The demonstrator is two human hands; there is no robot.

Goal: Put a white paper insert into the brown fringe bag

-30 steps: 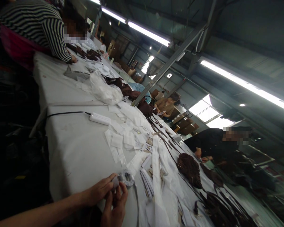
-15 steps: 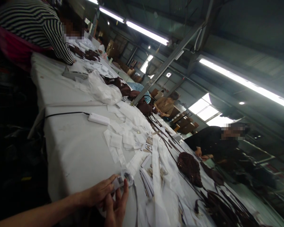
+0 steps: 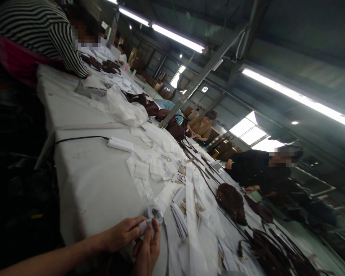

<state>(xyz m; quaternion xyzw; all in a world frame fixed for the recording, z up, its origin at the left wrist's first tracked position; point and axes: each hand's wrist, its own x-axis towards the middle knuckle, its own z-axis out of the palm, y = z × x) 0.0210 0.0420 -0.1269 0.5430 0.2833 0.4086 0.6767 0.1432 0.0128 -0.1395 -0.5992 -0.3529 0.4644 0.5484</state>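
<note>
My left hand reaches in from the lower left, its fingers closed on a small white piece that looks like a label or folded paper. Against it from below comes my right hand, thumb and fingers closed at the piece's right end. Just beyond the fingertips is a whitish coil of narrow strip or cord; whether my fingers touch it I cannot tell. A thin grey strip runs down from it along the table.
The white-covered table bears scattered white sheets, a white power strip, a plastic bag and dark brown bags with long straps. A metal post rises beyond. Co-workers are across and along the table.
My right hand's fingers, spread before, have closed in on the white piece. My left hand has shifted slightly right. The dark-clothed co-worker across has moved one hand away from the other.
</note>
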